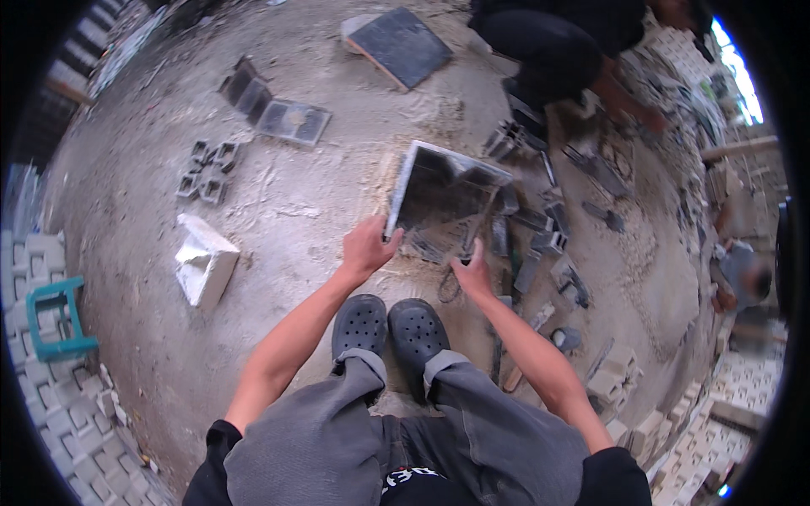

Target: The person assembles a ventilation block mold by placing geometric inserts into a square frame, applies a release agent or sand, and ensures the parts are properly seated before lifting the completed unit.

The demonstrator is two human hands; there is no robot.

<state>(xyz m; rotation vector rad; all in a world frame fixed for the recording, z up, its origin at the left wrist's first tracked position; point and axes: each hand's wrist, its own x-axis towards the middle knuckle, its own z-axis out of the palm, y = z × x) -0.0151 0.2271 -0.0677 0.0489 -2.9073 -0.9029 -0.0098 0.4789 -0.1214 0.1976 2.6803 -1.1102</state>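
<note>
A dark, square metal mould (402,187) with pale dust on its rim stands tilted on the ground before my feet. My left hand (368,250) is closed round its near left corner, thumb on the inner side. My right hand (472,271) is closed at the lower end of the mould's right edge, and a thin wire loop (450,287) shows just below it. The fingers there are partly hidden. Angular grey patterned pieces fill part of the mould's inside. To the left lies a white cast block (218,263) with a raised, faceted face.
Dark metal mould parts (531,221) lie scattered at the right. Further off are a hinged metal plate (293,121), a dark square board (400,48) and a cluster of hollow pieces (205,171). A teal stool (61,319) stands left. Another person (548,51) crouches at the far right.
</note>
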